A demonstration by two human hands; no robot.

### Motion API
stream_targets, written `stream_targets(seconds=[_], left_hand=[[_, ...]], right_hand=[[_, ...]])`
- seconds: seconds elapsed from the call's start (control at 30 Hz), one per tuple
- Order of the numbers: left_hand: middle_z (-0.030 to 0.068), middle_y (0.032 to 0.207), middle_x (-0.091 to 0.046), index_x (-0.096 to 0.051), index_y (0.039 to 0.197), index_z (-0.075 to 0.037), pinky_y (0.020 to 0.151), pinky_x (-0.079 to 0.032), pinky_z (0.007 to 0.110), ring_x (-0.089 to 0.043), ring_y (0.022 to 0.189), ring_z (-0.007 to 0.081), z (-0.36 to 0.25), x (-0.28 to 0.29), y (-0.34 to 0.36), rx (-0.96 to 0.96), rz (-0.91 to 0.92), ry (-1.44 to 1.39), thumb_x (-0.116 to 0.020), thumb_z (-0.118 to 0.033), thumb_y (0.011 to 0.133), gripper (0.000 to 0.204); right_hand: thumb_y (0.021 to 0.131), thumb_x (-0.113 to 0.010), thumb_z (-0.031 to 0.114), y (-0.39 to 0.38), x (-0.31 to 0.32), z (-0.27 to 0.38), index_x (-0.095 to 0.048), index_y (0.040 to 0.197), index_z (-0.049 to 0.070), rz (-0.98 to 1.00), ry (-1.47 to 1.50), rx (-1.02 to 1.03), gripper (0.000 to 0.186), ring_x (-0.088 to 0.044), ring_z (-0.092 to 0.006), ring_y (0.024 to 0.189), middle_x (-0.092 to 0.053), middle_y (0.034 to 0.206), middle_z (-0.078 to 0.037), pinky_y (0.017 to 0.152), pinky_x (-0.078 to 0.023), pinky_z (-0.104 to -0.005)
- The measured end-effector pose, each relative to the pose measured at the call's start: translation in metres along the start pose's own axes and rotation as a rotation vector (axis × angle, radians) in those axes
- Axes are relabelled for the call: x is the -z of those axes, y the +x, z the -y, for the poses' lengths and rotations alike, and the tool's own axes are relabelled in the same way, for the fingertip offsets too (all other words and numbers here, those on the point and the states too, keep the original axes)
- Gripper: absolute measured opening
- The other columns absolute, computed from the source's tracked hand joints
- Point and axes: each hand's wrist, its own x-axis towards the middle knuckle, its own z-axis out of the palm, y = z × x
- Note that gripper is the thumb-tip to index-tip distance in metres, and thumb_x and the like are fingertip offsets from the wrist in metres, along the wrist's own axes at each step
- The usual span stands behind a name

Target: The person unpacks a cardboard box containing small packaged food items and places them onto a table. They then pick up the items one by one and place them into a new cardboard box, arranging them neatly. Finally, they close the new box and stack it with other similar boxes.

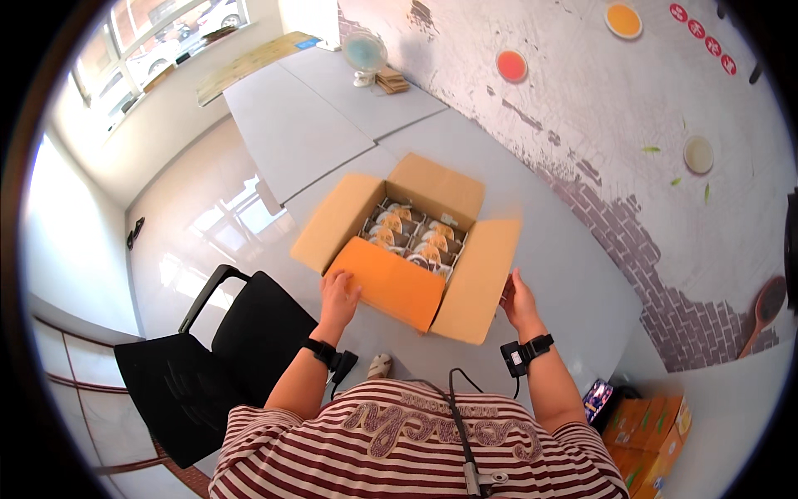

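An open cardboard box [475, 283] sits on the grey table, holding rows of packaged items [395, 219] with orange-and-white tops. An orange panel [389, 283] lies across its near end. My left hand [339, 295] rests on that panel's left part, fingers bent and slightly apart. My right hand [519, 299] is open beside the right flap, fingers loosely curved; some fingertips are hard to make out against the flap.
The grey table [291, 108] bears a pale-blue round object [364, 51] and cardboard pieces [391, 81]. A black chair [253, 333] stands at left, a decorated wall [582, 108] at right. Orange cartons [648, 437] and a phone [598, 399] are low right.
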Motion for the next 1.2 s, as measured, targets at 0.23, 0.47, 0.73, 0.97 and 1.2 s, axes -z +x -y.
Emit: stream_targets(seconds=[0.23,0.47,0.73,0.97,1.2], left_hand=[[0.0213,0.117,-0.041,-0.043,0.119,-0.006,0.098,-0.029,0.043,-0.038,0.113,0.0363,-0.004,0.008,-0.006,0.345,-0.232,0.186,-0.078,-0.018,0.061,0.068],[0.0149,0.130,-0.037,-0.023,0.134,-0.010,0.085,-0.042,0.050,-0.041,0.117,0.0306,-0.022,-0.010,0.004,1.187,-0.088,-0.793,-0.060,-0.033,0.085,0.065],[0.0061,0.131,-0.039,-0.015,0.137,-0.024,0.085,-0.044,0.051,-0.047,0.113,0.0234,-0.005,-0.037,0.006,0.961,0.057,-0.960,-0.039,-0.032,0.096,0.048],[0.0060,0.134,-0.038,-0.015,0.139,-0.024,0.085,-0.043,0.048,-0.046,0.114,0.0238,0.013,-0.031,0.019,0.871,0.121,-0.883,-0.036,-0.035,0.096,0.049],[0.0040,0.132,-0.040,-0.020,0.138,-0.023,0.089,-0.039,0.048,-0.041,0.117,0.0233,0.035,-0.018,0.043,1.029,-0.016,-0.973,-0.048,-0.042,0.091,0.058]], right_hand=[[0.094,-0.038,0.046,0.081,-0.005,0.025,-0.050,0.123,0.005,0.131,0.220,-0.014,0.051,-0.053,-0.0218,0.109,-0.058,0.115,-0.006,0.094,-0.042,-0.0355],[0.094,-0.033,0.053,0.171,0.016,0.010,-0.037,0.132,0.001,0.322,0.034,0.011,0.064,-0.046,-0.0238,0.117,-0.049,0.128,-0.011,0.099,-0.037,-0.0364],[0.087,-0.023,0.067,0.192,-0.010,0.016,-0.028,0.137,0.000,0.588,0.289,0.009,0.084,-0.042,-0.0253,0.122,-0.036,0.140,-0.012,0.100,-0.035,-0.0358],[0.085,-0.023,0.070,0.184,-0.010,0.006,-0.044,0.124,-0.002,0.404,0.292,-0.048,0.085,-0.053,-0.0204,0.104,-0.058,0.111,-0.008,0.092,-0.041,-0.0328],[0.085,-0.016,0.071,0.171,0.016,-0.008,-0.060,0.092,-0.004,0.337,0.143,-0.038,0.087,-0.046,-0.0184,0.106,-0.054,0.116,-0.007,0.099,-0.030,-0.0297]])
